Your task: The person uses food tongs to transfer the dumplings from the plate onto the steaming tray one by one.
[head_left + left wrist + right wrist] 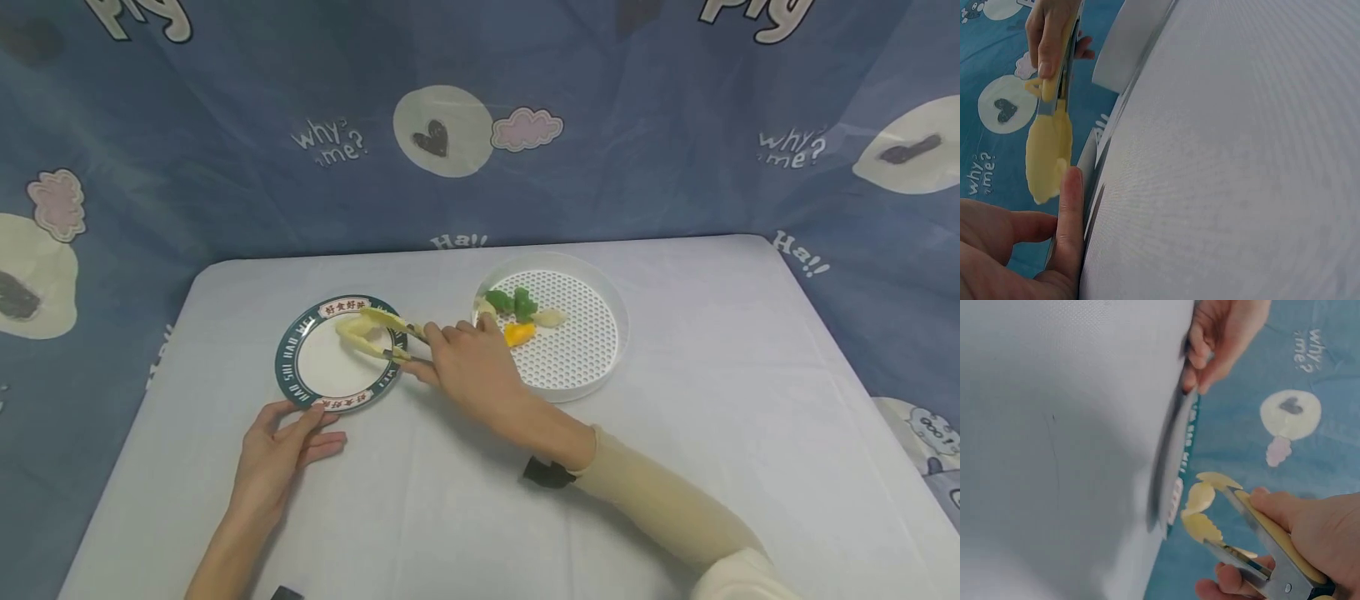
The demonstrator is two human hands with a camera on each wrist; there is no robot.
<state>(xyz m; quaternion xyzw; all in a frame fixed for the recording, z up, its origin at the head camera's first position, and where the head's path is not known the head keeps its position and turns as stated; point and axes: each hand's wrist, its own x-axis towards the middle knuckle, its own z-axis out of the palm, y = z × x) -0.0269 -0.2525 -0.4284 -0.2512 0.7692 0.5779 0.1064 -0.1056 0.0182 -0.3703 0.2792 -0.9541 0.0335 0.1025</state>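
My right hand [480, 371] grips a pair of tongs [1259, 526] with yellow, scalloped tips, held above the plate. A small pale yellow piece [1200, 499] shows between the tips in the right wrist view; its kind is unclear. At the near left rim of the white plate [337, 371] with its dark green lettered border, my left hand [273, 454] pinches the edge, thumb on top and fingers beneath. The left wrist view shows that hand's extended finger [1071, 212] along the plate's underside, with the tongs beyond.
Right of the plate stands a round white perforated tray [576, 387]. It holds green pieces [523, 305], an orange piece [519, 334] and pale pieces [550, 317]. A white cloth [450, 517] covers the table, and a blue printed curtain [315, 200] hangs behind.
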